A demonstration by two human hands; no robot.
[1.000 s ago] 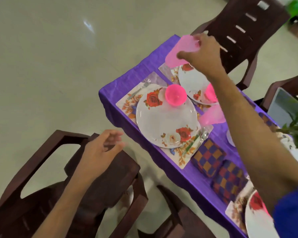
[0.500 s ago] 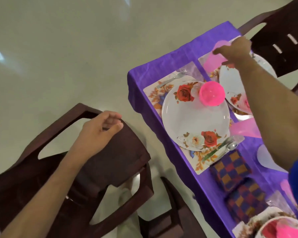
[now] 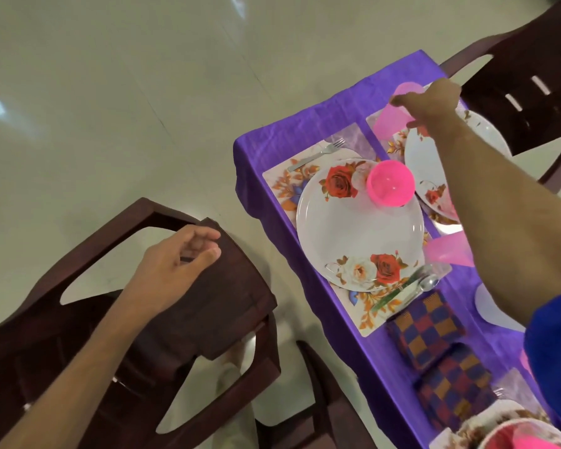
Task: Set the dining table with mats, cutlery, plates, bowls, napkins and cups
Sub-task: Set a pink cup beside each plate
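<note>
Right hand (image 3: 434, 102) grips a translucent pink plastic cup (image 3: 392, 119) over the purple-clothed table (image 3: 305, 131), while left hand (image 3: 172, 267), fingers loosely curled, rests on a dark brown chair (image 3: 221, 306).

Floor: I see a pale glossy tiled floor (image 3: 110, 92) with soft light reflections.
Near chair: a dark brown plastic armchair (image 3: 182, 312) stands just beside the table's long edge.
Far chair: a second dark brown plastic chair with a slotted backrest (image 3: 531, 85) stands at the far end.
Cloth: a purple tablecloth (image 3: 289, 131) hangs over the table edge.
</note>
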